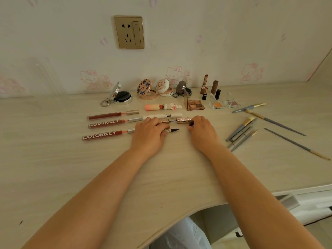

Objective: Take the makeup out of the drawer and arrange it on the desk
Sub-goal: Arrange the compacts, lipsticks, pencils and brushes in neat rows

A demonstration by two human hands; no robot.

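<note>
The uncapped eyeliner pen (170, 130) lies on the desk (53, 168) with its black tip pointing right, its barrel mostly hidden under the left hand (150, 131), whose fingers curl over it and pin it down. The right hand (202, 127) pinches a small dark piece (191, 124) at its fingertips, probably the pen's cap, though it is too covered to be sure. Just behind the pen sits a rose-gold mascara (177, 120) pulled apart from its wand, and behind that a white tube (163, 116) lying the same way.

The step in hand looks like laying this pen and its cap into the row of opened tubes, so the arranging is far along; most of the makeup already stands out on the desk. Next, the cap needs setting down in line with the tip, just to its right, and both hands lifting straight off without rolling the pen.

To the left, three red lip glosses (104, 124) lie parallel, their silver caps near the left hand's knuckles. To the right, grey-handled brushes (241, 132) fan loosely, near the right wrist. Compacts (148, 89), lipsticks (204, 84) and eyeshadow palettes (194, 105) line the wall side.

Open room lies toward the person: a broad bare stretch of desk runs to the curved front edge (179, 218), which dips inward. The drawer (305, 203) stands open at lower right, beyond the desk corner.
</note>
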